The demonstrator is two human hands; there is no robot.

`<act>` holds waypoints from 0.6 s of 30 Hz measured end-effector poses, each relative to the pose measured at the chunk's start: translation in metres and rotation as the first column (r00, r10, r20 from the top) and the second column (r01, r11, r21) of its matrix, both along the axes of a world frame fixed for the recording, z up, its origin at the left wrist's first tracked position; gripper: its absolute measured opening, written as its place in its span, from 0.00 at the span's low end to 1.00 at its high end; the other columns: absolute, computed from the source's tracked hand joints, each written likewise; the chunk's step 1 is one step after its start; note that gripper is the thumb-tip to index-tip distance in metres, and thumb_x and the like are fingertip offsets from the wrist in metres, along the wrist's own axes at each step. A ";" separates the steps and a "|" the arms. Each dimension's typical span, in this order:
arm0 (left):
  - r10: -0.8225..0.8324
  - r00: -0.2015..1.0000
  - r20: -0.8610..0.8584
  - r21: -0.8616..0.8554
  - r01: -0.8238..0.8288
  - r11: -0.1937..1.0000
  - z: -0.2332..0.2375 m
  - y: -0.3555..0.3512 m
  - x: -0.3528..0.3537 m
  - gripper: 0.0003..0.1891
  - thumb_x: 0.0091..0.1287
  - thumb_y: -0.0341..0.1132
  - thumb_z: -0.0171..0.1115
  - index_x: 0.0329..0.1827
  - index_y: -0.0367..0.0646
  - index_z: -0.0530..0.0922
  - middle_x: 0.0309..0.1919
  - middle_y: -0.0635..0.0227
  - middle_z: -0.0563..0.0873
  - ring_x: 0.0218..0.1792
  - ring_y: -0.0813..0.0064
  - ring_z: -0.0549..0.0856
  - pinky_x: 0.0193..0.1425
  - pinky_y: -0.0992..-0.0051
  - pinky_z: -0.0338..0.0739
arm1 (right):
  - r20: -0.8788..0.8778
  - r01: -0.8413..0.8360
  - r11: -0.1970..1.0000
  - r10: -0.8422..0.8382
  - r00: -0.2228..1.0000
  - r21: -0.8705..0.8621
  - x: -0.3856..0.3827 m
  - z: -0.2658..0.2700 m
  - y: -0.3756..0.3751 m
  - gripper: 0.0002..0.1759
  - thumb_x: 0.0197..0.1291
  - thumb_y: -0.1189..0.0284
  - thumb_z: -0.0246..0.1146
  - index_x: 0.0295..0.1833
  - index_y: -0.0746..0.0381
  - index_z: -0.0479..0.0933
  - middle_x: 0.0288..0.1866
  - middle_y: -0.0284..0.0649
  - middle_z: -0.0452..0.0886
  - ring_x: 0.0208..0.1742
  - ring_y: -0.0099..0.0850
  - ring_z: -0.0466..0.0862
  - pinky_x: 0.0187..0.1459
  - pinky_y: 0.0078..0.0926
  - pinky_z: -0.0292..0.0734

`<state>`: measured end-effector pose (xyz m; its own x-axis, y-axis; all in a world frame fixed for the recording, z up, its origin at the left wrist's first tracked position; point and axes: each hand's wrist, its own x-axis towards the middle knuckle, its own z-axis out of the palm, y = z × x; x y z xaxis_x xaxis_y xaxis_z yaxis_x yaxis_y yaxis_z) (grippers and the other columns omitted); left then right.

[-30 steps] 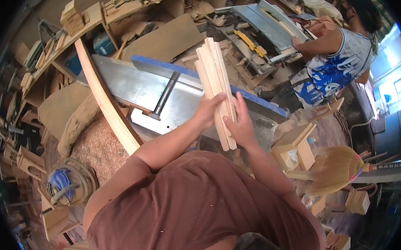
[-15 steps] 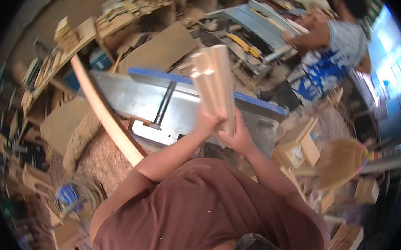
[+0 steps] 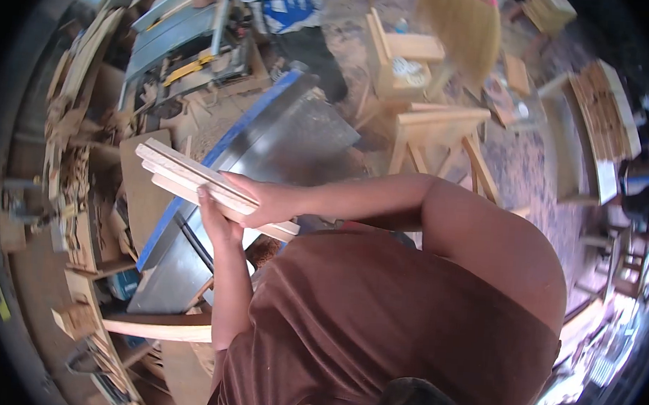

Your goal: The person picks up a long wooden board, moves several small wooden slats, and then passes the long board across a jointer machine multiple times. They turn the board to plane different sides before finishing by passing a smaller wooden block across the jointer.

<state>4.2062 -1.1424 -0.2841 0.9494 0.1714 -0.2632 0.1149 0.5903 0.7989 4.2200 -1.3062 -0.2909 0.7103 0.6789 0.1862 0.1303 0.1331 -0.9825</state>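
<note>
A small bundle of pale wooden strips (image 3: 180,170) is held in front of my body, stacked flat against one another and pointing up and to the left. My right hand (image 3: 268,200) is closed around the lower end of the bundle. Under its near side, my left hand (image 3: 219,221) grips the strips, with fingers partly hidden behind the wood. Below the bundle lies the metal bed of a woodworking machine (image 3: 303,137) with a blue-edged fence (image 3: 252,107).
A long curved board (image 3: 161,329) rests at lower left. Small wooden frames (image 3: 439,124) and an open wooden box (image 3: 407,46) stand on the floor beyond the machine. A broom head (image 3: 464,32) hangs at the top. Part of another person (image 3: 282,4) shows by a saw table (image 3: 174,45).
My view has swung to the right, so the machine and the other person shift left. The bundle has tipped from nearly upright to slanting left, still in both hands.
</note>
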 end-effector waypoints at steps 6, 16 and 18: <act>-0.282 0.953 -0.113 0.138 0.296 0.945 0.031 -0.008 0.024 0.29 0.76 0.52 0.54 0.67 0.35 0.67 0.56 0.51 0.81 0.55 0.57 0.85 0.59 0.58 0.83 | -0.311 0.083 0.994 -0.056 0.949 0.075 -0.024 0.065 -0.043 0.62 0.58 0.63 0.70 0.80 0.72 0.31 0.68 0.65 0.69 0.66 0.43 0.77 0.64 0.34 0.74; -0.271 0.960 0.066 0.175 0.257 0.951 0.024 -0.048 -0.021 0.43 0.58 0.54 0.77 0.65 0.34 0.66 0.51 0.53 0.81 0.51 0.59 0.85 0.54 0.63 0.86 | 0.025 0.112 0.991 -0.110 0.994 -0.068 -0.045 0.046 -0.075 0.61 0.60 0.61 0.70 0.80 0.73 0.32 0.75 0.74 0.54 0.75 0.58 0.64 0.73 0.42 0.62; -0.218 0.969 0.113 0.191 0.194 0.962 0.032 -0.060 -0.025 0.42 0.56 0.50 0.78 0.64 0.35 0.65 0.49 0.57 0.80 0.48 0.62 0.84 0.53 0.65 0.86 | 0.192 0.178 0.983 -0.167 0.967 -0.043 -0.045 0.026 -0.068 0.61 0.61 0.60 0.69 0.80 0.71 0.31 0.78 0.70 0.51 0.78 0.56 0.60 0.75 0.41 0.59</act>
